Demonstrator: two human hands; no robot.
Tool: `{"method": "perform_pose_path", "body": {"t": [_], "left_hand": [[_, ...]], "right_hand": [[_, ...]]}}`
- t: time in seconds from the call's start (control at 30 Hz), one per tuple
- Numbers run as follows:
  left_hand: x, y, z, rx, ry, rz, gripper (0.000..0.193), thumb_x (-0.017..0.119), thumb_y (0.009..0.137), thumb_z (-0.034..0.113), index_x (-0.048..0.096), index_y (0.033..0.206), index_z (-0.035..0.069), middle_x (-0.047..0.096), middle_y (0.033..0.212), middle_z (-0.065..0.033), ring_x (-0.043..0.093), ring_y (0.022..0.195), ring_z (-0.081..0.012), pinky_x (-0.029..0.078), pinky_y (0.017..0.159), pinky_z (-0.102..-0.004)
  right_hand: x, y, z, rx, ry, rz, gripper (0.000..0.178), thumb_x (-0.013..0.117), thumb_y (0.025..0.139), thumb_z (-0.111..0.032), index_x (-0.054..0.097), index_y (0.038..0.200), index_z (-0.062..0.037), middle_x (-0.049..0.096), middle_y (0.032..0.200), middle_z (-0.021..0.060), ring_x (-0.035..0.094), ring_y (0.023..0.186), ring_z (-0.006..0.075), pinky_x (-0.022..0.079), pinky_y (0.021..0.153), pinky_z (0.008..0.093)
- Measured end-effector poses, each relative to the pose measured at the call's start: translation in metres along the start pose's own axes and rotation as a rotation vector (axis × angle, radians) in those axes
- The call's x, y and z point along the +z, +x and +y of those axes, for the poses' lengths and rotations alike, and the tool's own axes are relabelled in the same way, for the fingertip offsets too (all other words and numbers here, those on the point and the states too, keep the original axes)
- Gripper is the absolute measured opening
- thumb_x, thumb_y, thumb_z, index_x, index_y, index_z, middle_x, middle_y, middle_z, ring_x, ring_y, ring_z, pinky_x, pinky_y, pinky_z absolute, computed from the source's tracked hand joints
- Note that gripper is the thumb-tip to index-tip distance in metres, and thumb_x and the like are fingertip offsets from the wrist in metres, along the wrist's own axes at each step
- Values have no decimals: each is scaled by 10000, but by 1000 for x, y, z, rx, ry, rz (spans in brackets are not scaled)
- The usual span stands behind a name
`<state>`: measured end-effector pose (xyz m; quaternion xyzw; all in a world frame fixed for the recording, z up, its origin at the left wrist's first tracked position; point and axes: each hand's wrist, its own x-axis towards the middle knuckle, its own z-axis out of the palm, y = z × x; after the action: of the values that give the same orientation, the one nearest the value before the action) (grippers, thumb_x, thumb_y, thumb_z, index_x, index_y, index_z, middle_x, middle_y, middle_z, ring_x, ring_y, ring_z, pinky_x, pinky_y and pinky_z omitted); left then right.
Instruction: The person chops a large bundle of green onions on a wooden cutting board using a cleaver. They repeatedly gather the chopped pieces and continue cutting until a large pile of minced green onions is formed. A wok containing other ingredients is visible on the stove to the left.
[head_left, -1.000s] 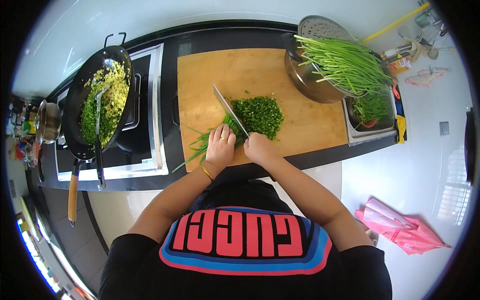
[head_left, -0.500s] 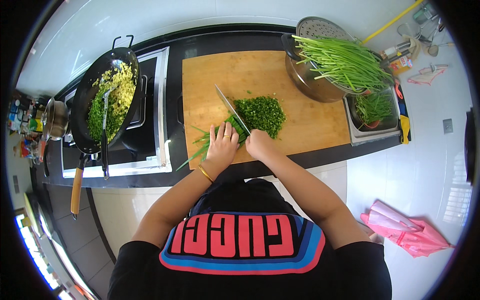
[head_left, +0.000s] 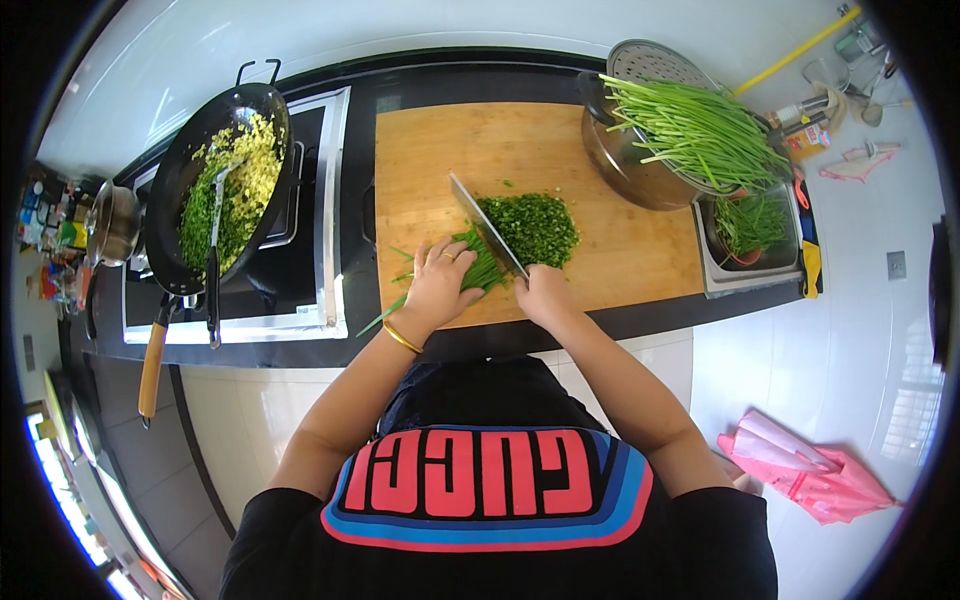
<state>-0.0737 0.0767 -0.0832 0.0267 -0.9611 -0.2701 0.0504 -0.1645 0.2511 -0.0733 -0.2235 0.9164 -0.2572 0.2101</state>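
My right hand (head_left: 545, 296) is closed around the handle of a kitchen knife (head_left: 487, 224), whose broad blade slants away to the far left over the wooden cutting board (head_left: 450, 145). Under my left hand (head_left: 433, 287), a bunch of green chives (head_left: 486, 268) is pressed to the board, its thumb and fingers around the stalks just left of the blade. A few long stalks stick out toward the board's near left edge. Right of the blade lies a heap of finely chopped chives (head_left: 532, 230). My right hand hides the knife's handle.
On the stove at left stands a black wok (head_left: 167, 205) with yellow crumbled food, chopped greens and a spatula (head_left: 214, 265). A pot (head_left: 625, 165) at the back right bears long chives (head_left: 700, 135). Beside it, a metal sink (head_left: 716, 277) holds more greens. A small saucepan (head_left: 113, 225) sits far left.
The left hand has shifted slightly on the bunch and its thumb now reaches out toward the blade. The knife stays in the right hand, and the whole view has drifted a little.
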Motion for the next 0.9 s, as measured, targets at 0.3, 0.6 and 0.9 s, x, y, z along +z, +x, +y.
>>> {"method": "perform_pose_path", "body": {"t": [0.3, 0.6, 0.9], "left_hand": [[2, -7, -10, -53, -52, 163, 641, 748, 698, 344, 482, 1193, 36, 448, 1287, -192, 422, 1206, -375, 294, 1030, -495], [41, -14, -2, -55, 212, 76, 721, 664, 776, 265, 335, 1332, -54, 359, 1364, -226, 293, 1311, -375, 224, 1084, -510], [48, -11, -1, -92, 201, 114, 742, 665, 772, 234, 303, 1353, -52, 326, 1400, -226, 291, 1320, -364, 208, 1090, -506]], "right_hand": [[-7, -4, -9, 90, 68, -71, 281, 583, 820, -215, 605, 725, 49, 603, 713, 256, 602, 705, 420, 479, 645, 478], [-7, -1, -2, 63, 234, -75, 276, 603, 796, -223, 561, 697, 31, 580, 637, 219, 589, 614, 385, 455, 573, 446], [-35, -23, -17, -61, 206, 58, 252, 544, 856, -171, 534, 715, 37, 561, 617, 217, 563, 585, 391, 438, 546, 434]]}}
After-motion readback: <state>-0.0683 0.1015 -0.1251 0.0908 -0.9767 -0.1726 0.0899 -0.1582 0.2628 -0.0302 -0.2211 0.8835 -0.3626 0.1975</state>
